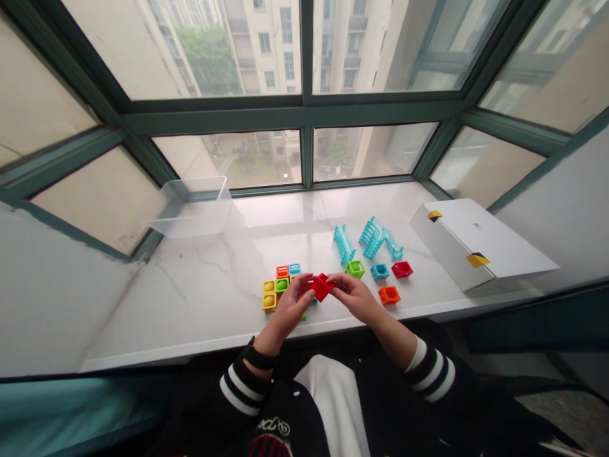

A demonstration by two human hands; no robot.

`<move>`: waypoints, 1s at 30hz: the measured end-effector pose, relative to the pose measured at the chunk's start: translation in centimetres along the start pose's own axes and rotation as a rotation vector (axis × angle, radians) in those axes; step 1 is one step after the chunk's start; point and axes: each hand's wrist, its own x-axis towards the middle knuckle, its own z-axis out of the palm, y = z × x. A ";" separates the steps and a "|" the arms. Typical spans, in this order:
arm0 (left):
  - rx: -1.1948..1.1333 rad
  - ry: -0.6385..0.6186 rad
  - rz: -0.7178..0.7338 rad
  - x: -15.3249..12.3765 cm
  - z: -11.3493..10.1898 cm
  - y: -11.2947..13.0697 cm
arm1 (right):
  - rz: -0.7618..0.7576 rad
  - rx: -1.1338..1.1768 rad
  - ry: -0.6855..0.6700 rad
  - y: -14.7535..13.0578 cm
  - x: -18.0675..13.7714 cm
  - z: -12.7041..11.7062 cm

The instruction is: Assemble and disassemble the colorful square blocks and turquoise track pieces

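Between my two hands is a red block (321, 287), raised above the sill and tilted. My left hand (295, 299) grips its left side with thumb and fingers, while my right hand (354, 293) pinches its right side. Under and left of my left hand lies a cluster of joined blocks, with a yellow block (269, 301), a green block (282, 284), an orange block (282, 271) and a blue block (295, 268) showing; my hand hides part of it. Close to my right hand sit a light green block (354, 268) and an orange hollow block (389, 295).
A blue hollow block (379, 271) and another red block (402, 270) lie at the right. Behind them are clear blue track pieces (344, 244). A transparent bin (195, 209) stands at the back left, a white box (476, 241) at the right. Windows enclose the marble sill (190, 304).
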 end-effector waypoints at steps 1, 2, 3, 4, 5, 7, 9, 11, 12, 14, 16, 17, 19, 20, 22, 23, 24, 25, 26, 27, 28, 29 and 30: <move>-0.036 -0.014 -0.010 -0.3 0.1 0.2 | -0.016 -0.026 -0.018 -0.2 -0.1 0.1; -0.051 -0.016 -0.014 -0.7 0.1 0.4 | -0.034 -0.059 -0.036 -0.4 -0.1 0.2; -0.055 -0.015 -0.016 -1.0 0.1 0.6 | -0.052 -0.093 -0.052 -0.7 -0.2 0.3; -0.054 -0.011 -0.018 -1.3 0.1 0.9 | -0.067 -0.121 -0.066 -0.9 -0.3 0.4; -0.053 -0.004 -0.021 -1.5 0.0 1.1 | -0.077 -0.136 -0.075 -1.1 -0.3 0.5; -0.057 0.012 -0.017 -1.9 -0.1 1.6 | -0.079 -0.121 -0.088 -1.3 -0.4 0.7; -0.050 0.042 0.014 -2.1 -0.3 2.0 | -0.065 -0.082 -0.114 -1.2 -0.5 1.0; -0.007 0.080 0.063 -2.1 -0.2 2.2 | -0.062 -0.074 -0.155 -1.0 -0.5 1.4; 0.029 0.101 0.085 -2.1 -0.1 2.2 | -0.067 -0.087 -0.167 -0.9 -0.6 1.7; 0.102 0.130 0.112 -2.2 0.2 2.2 | -0.087 -0.136 -0.155 -0.7 -0.6 2.0; 0.149 0.135 0.123 -2.2 0.5 2.0 | -0.111 -0.183 -0.119 -0.6 -0.6 2.1; 0.160 0.122 0.126 -2.3 0.7 1.9 | -0.121 -0.199 -0.104 -0.6 -0.6 2.1; 0.175 0.086 0.137 -2.3 0.9 1.8 | -0.142 -0.221 -0.089 -0.6 -0.6 1.7; 0.183 0.071 0.141 -2.4 0.9 1.7 | -0.148 -0.228 -0.085 -0.6 -0.7 1.4; 0.204 0.059 0.148 -2.3 0.9 1.5 | -0.151 -0.250 -0.084 -0.6 -0.9 1.0; 0.220 0.069 0.151 -2.3 0.9 1.4 | -0.155 -0.267 -0.086 -0.7 -1.0 0.8; 0.241 0.085 0.155 -2.2 1.0 1.3 | -0.160 -0.290 -0.088 -0.7 -1.1 0.7; 0.266 0.105 0.162 -2.1 1.0 1.1 | -0.168 -0.320 -0.087 -0.7 -1.2 0.6; 0.297 0.126 0.174 -2.0 1.1 1.0 | -0.178 -0.354 -0.082 -0.7 -1.3 0.6; 0.330 0.144 0.188 -1.9 1.3 0.8 | -0.188 -0.388 -0.070 -0.8 -1.4 0.6; 0.361 0.158 0.204 -1.7 1.5 0.7 | -0.197 -0.419 -0.054 -0.8 -1.4 0.6; 0.386 0.164 0.222 -1.6 1.7 0.6 | -0.202 -0.446 -0.035 -0.8 -1.4 0.6; 0.405 0.169 0.240 -1.5 1.9 0.5 | -0.205 -0.468 -0.017 -0.8 -1.4 0.6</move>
